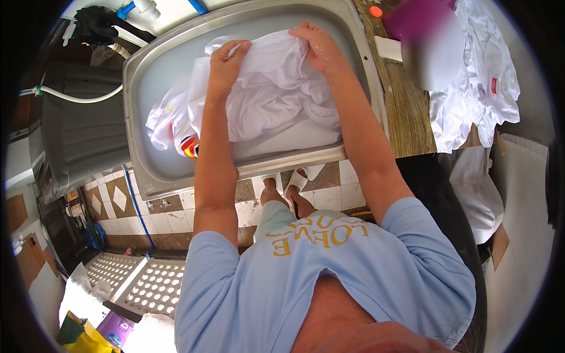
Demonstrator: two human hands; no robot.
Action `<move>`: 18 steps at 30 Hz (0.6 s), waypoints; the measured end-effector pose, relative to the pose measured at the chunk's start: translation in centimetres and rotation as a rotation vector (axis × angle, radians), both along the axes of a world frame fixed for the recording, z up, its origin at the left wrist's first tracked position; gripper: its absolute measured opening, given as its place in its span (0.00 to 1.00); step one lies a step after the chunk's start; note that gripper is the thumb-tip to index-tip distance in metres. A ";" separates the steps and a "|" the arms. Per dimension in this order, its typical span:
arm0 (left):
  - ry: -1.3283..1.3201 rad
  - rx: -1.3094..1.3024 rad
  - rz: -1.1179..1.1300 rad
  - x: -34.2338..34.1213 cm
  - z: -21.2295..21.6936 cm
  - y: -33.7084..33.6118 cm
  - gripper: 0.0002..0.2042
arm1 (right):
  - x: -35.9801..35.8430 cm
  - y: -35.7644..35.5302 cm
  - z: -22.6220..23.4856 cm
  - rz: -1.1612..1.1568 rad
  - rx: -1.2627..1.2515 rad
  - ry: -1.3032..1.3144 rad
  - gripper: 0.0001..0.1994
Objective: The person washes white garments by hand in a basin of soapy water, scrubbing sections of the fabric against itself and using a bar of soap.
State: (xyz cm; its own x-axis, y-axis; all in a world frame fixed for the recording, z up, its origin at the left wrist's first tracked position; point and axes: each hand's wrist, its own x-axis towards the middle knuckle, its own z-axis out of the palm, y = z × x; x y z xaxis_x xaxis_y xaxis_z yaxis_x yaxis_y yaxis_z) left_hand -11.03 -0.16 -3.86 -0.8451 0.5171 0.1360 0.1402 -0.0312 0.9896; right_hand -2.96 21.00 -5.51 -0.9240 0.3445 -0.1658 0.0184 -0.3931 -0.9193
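Note:
A bundle of wet white cloth lies heaped in a metal sink that holds cloudy water. My left hand pinches the far edge of this cloth between thumb and fingers. On the other side, my right hand grips the same edge, so a stretch of fabric is drawn between the two. Part of the bundle at its left end carries a red, yellow and black patch. The cloth's exact garment kind cannot be made out.
Right of the sink, a wooden counter bears a white rectangular block, an orange cap, a blurred purple item and white garments hanging over its edge. A white hose crosses a dark grey container at left.

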 end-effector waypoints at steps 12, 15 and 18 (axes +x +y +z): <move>1.003 -0.418 0.295 -2.3 -12.0 0.2 0.09 | -0.6 -0.9 -3.5 -0.097 0.527 -0.235 0.08; 0.077 -0.166 0.159 -2.6 -8.1 0.4 0.11 | 0.0 -1.0 -0.8 -0.114 -0.271 -0.112 0.07; -0.513 0.273 -0.014 -0.2 0.2 2.9 0.16 | 0.7 -2.0 0.9 -0.161 -0.691 -0.093 0.06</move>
